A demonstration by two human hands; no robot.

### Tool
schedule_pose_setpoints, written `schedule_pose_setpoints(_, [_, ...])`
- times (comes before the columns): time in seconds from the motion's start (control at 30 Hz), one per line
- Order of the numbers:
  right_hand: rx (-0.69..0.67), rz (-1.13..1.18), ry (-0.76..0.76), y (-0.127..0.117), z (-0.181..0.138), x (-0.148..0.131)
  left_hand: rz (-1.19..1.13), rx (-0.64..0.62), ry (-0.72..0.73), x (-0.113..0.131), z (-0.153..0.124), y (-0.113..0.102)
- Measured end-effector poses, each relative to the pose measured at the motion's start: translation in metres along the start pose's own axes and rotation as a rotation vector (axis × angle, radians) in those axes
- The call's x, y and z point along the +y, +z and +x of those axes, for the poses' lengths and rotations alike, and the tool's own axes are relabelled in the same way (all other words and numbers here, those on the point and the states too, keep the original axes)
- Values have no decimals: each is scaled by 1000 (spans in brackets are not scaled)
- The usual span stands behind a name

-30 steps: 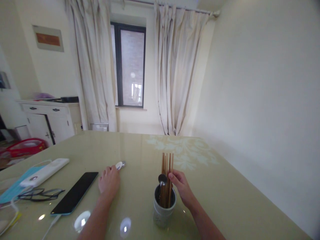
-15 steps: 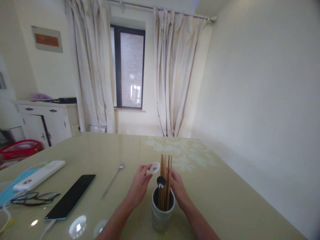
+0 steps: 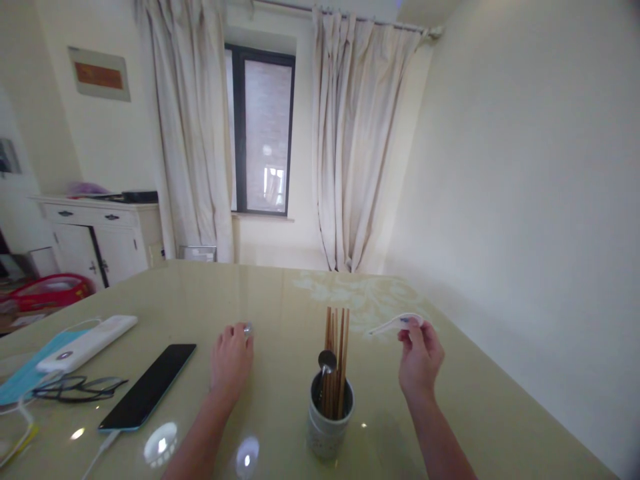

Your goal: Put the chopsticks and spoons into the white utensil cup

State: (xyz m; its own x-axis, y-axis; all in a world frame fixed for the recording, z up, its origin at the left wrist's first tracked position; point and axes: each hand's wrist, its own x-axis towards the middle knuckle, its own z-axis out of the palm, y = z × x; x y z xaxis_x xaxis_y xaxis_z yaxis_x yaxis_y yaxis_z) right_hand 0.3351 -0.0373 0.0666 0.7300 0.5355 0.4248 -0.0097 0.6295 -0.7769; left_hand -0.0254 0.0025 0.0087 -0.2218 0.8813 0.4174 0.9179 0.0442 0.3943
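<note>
1. Right hand (image 3: 423, 360): grasping a white spoon (image 3: 401, 321) between thumb and fingers at its broader end. The spoon is raised above the table (image 3: 280, 300), to the right of the cup and apart from it; its narrow end points left, toward the chopsticks.
2. Left hand (image 3: 233, 360): palm downward over the table, fingers bent. The rounded end of a metal spoon (image 3: 248, 329) shows at the fingertips; the remainder is hidden by the hand. Whether the fingers are closed on it cannot be determined.
3. Cup (image 3: 326, 437): grey, cylindrical, upright on the table between the two forearms. Neither hand touches it.
4. Cup contents: several wooden chopsticks (image 3: 343, 353), standing close together, and one spoon with a dark, shiny bowl (image 3: 327, 361) uppermost, leaning in front of them.
5. Left of the left hand: a black-screened phone (image 3: 150, 387) with a white cable (image 3: 103, 453) at its near end, then folded-open eyeglasses (image 3: 80, 389). Beyond these, a white oblong device (image 3: 87, 343) overlaps a light-blue sheet (image 3: 17, 387).
</note>
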Motion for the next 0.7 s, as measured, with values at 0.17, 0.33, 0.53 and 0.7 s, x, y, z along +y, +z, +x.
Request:
schedule_pose_setpoints(0.17, [-244,110,31,6,-17,-11,316,-131,-90,-10,-8,6])
schedule_pose_setpoints(0.33, [-606,-32,-10,15,-50,-14,317,-199,-78,-8,-9,10])
schedule_pose_setpoints(0.53, [-811,-236,-282,14,-63,-11,-70,-144,-70,8,-8,4])
schedule_pose_setpoints(0.7, [-929,-307,-396,11,-67,-6,-834,20,-9,45,-16,-4])
